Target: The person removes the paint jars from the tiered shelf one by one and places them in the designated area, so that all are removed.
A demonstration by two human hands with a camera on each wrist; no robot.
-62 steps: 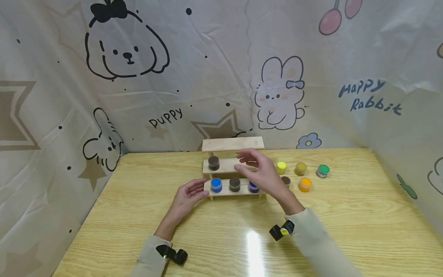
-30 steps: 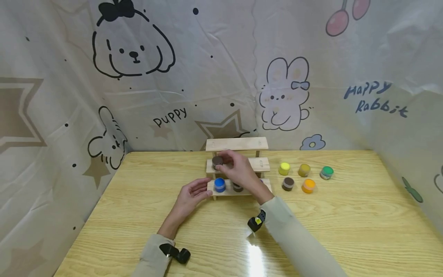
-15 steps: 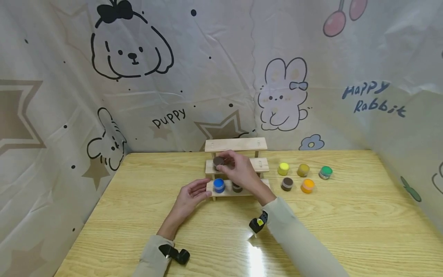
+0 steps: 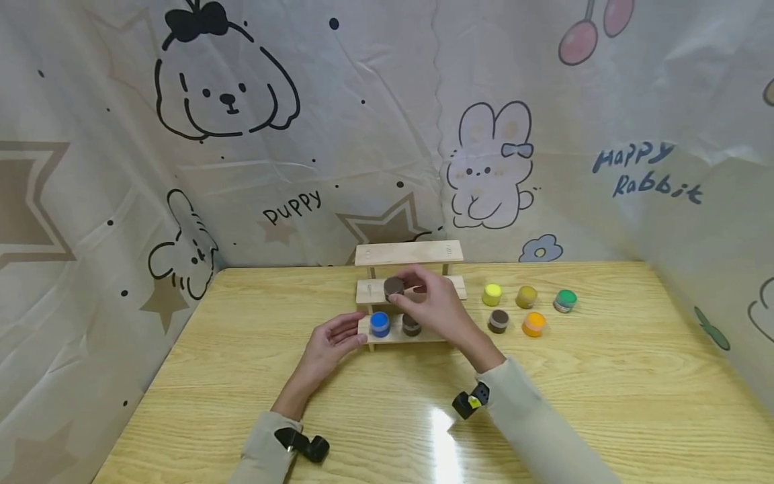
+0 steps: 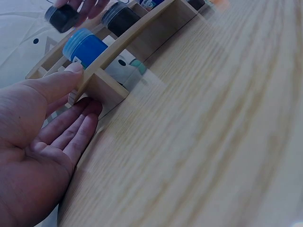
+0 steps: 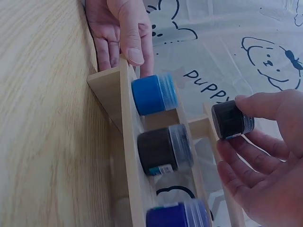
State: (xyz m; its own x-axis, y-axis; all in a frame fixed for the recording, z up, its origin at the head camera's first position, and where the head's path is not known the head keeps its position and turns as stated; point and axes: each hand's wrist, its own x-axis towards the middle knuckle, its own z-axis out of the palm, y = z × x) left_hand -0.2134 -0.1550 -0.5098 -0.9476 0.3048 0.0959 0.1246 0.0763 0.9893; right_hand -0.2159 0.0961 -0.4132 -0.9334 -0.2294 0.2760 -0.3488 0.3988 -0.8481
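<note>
A three-step wooden rack (image 4: 408,253) stands at the back of the table. My right hand (image 4: 438,304) pinches a dark paint jar (image 4: 393,289) between thumb and fingers, close over the middle step; in the right wrist view this jar (image 6: 228,119) is tilted. With thumb and index finger my left hand (image 4: 326,346) holds the left end of the bottom step, the other fingers by its side panel. Along that step sit a blue jar (image 4: 379,325), a dark brown jar (image 4: 411,325) and a violet-blue jar (image 6: 177,215), the last hidden behind my right hand in the head view.
Right of the rack, on the table, stand a yellow jar (image 4: 492,294), an ochre jar (image 4: 526,296), a green jar (image 4: 565,300), a brown jar (image 4: 498,320) and an orange jar (image 4: 534,324). A printed curtain (image 4: 375,121) hangs behind the table.
My right hand has reached left to the dark jar at the middle step's left end, pinched it and shifted it slightly right. My left hand has stayed at the rack's end.
</note>
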